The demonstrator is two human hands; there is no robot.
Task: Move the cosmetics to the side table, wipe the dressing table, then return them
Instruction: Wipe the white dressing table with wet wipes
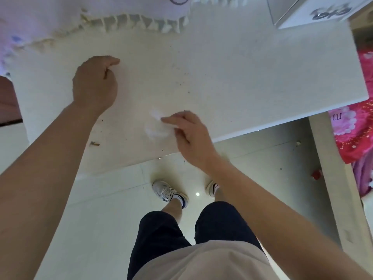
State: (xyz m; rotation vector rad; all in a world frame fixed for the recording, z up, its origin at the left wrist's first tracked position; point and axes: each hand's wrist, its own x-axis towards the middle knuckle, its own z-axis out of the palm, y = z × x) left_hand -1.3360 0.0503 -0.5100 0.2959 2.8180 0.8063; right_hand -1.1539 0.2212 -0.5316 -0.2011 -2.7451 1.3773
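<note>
I stood at the white rectangular dressing table [232,63], its flat top speckled with small dark crumbs. My right hand [188,136] lay near the front edge with its fingers stretched fairly straight, pressing down on a soft white wad of tissue or cloth [156,125], too blurred for me to tell which. My left hand [94,81] rested further back on the left part of the top, fingers curled under like a loose fist. I could not tell whether it held anything.

A small brownish scrap [94,143] lay by the front edge, beside my left forearm. A pale fringed cloth with tassels [129,19] draped over the far left of the table. At the far right corner stood a white box [314,15] with dark stylised lettering, upside down to me and unreadable. To the right, pink floral bedding [351,128] showed a mark like a lower-case "m". Below were my white trainers [166,190] on the glossy tiled floor [101,209].
</note>
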